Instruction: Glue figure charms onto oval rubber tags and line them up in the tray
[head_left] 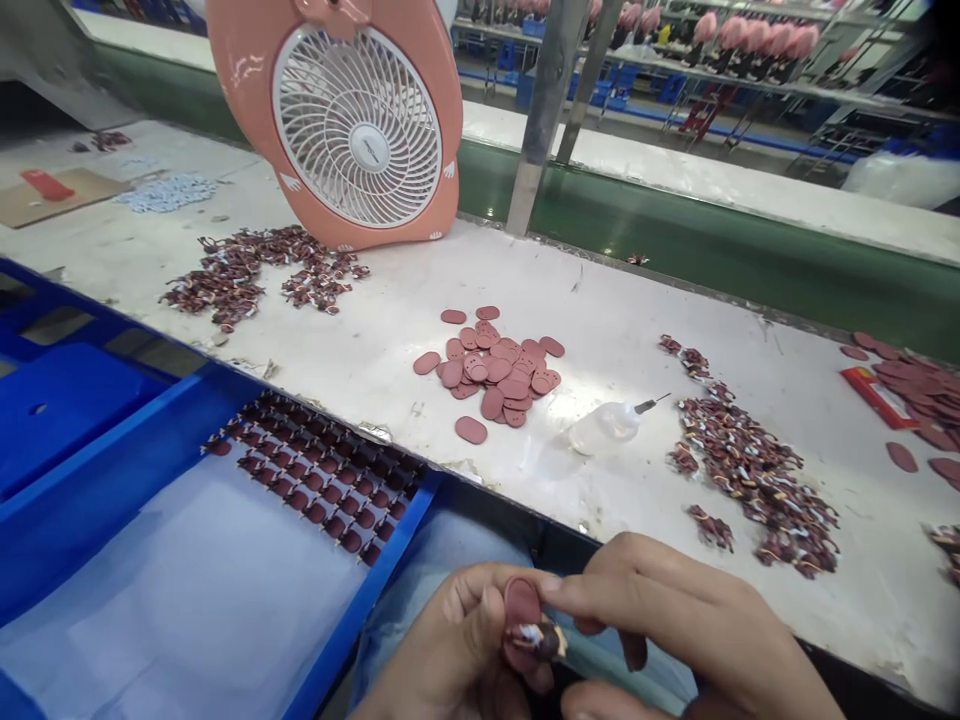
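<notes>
Low in the head view, both my hands meet over my lap. My left hand (457,650) is closed around a dark red oval piece (520,604) with a small brown and white bit (541,638) on it. My right hand (675,620) pinches the top of that same oval with finger and thumb. A heap of the same red ovals (495,368) lies on the white worktable (375,340) ahead. A small clear squeeze bottle (606,426) with a needle tip lies on its side beside the heap.
A blue tray (187,560) at my left holds rows of finished red pieces (315,480). Piles of small brown parts lie to the left (247,272) and right (757,480). A pink table fan (352,115) stands at the back. More red ovals (919,395) lie at far right.
</notes>
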